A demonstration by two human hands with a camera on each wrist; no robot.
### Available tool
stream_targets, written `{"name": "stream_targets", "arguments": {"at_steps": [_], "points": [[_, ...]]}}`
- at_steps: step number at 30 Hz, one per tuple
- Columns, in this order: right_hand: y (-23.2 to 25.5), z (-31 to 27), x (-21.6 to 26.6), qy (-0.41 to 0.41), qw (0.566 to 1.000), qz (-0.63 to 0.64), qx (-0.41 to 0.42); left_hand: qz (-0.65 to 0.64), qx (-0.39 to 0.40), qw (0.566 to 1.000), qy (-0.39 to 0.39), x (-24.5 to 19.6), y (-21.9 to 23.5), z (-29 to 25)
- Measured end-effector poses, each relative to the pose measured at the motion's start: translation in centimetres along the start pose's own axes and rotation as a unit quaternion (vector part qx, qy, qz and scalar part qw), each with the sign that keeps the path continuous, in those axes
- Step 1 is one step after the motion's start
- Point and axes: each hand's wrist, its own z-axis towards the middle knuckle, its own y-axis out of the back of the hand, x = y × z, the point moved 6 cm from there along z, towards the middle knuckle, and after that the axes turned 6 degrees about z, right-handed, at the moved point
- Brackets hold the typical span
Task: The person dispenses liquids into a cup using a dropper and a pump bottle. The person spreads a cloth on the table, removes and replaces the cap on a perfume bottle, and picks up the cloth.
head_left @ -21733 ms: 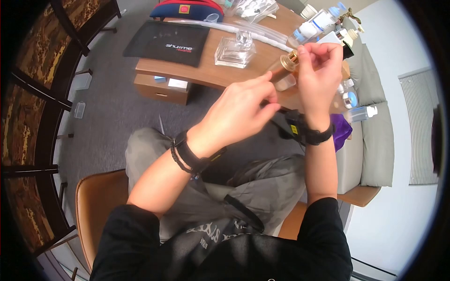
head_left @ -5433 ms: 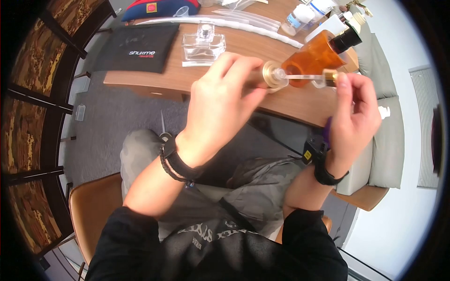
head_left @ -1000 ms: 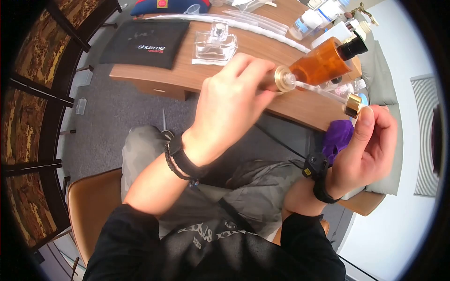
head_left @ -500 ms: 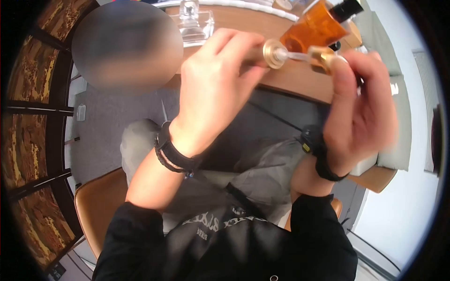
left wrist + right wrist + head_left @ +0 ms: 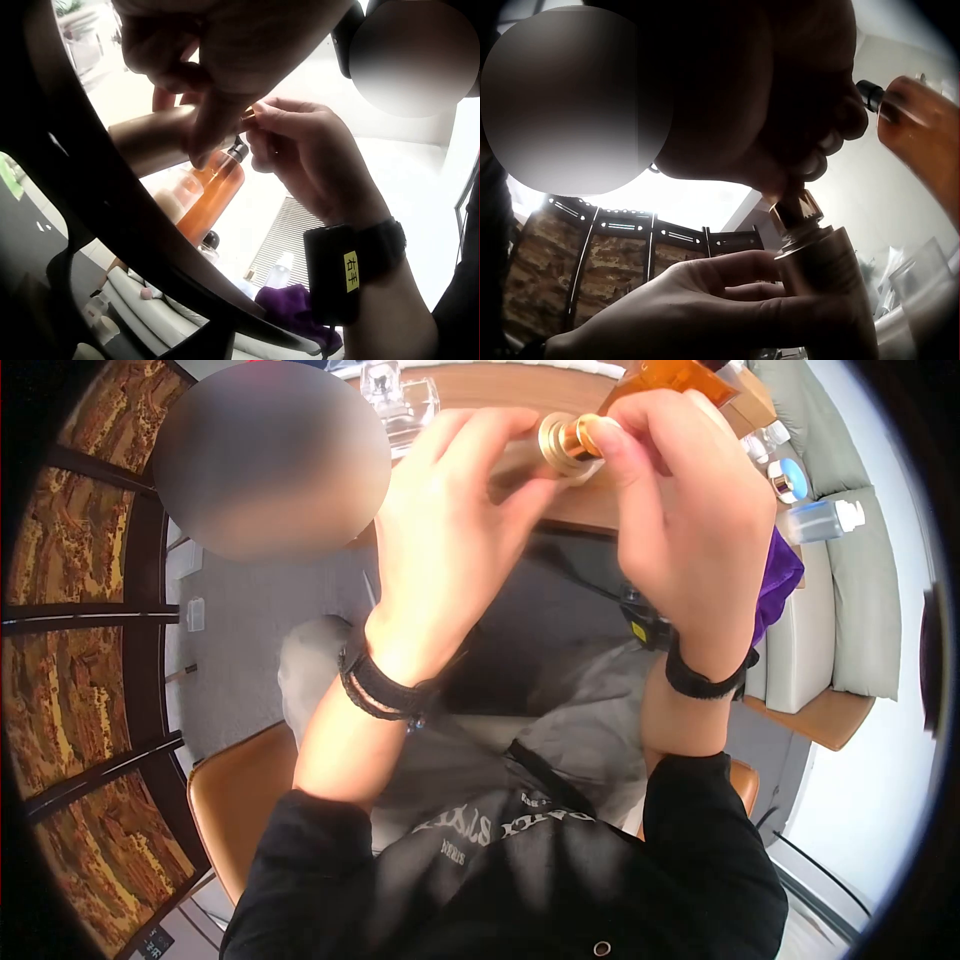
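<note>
My left hand (image 5: 440,520) grips a gold-brown dropper bottle (image 5: 154,139) over the table's near edge, its neck leaning to the right in the head view. Curled fingers and thumb wrap its body, which they mostly hide in that view. With thumb and fingertips my right hand (image 5: 700,510) pinches the shiny gold dropper cap (image 5: 796,210). That cap stands at the bottle's collar, and no pipette shows between them. Just behind the right hand is an amber bottle (image 5: 217,195) with a black top, partly covered by the fingers in the head view.
A clear square glass bottle (image 5: 408,415) stands on the wooden table (image 5: 500,390), left of the hands. To the right are a clear bottle with a white top (image 5: 825,520), a blue-lidded jar (image 5: 790,480) and a purple cloth (image 5: 780,585). A grey sofa (image 5: 860,600) lies beyond.
The pipette was partly out of the bottle, with the right hand off to the right. Now the right hand has moved left and the cap meets the collar. The head view has shifted down.
</note>
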Motion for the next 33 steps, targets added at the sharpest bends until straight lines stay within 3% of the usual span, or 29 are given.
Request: {"name": "stream_targets", "arguments": {"at_steps": [3,5,7,10,14,25,31,33], "points": [[1.7,-0.2,0.0,0.032,0.998,-0.052,-0.035,-0.009,0.016,1.0,0.015,-0.1,-0.2,0.0],[3.9,-0.3,0.6,0.001,0.995,-0.035,-0.092,-0.02,0.008,0.999,0.023,-0.1,-0.2,0.0],[6.1,-1.2,0.6,-0.096,0.981,-0.019,-0.165,-0.023,0.01,1.0,0.016,0.0,-0.2,0.0],[8.0,-1.3,-0.7,-0.082,0.969,0.018,-0.233,-0.016,0.013,1.0,0.022,-0.1,-0.2,0.0],[7.4,-1.3,-3.0,-0.13,0.971,0.037,-0.195,-0.021,0.008,1.0,0.016,-0.2,0.0,0.1],[3.8,-0.5,-4.6,-0.115,0.989,-0.03,-0.085,-0.033,0.015,0.999,0.033,0.3,0.0,0.1],[6.7,-1.3,-2.6,-0.103,0.967,0.039,-0.231,-0.037,0.006,0.999,0.022,0.3,0.0,0.0],[7.3,-1.7,-1.6,-0.108,0.957,0.122,-0.24,-0.041,-0.001,0.999,0.021,0.5,0.0,0.0]]}}
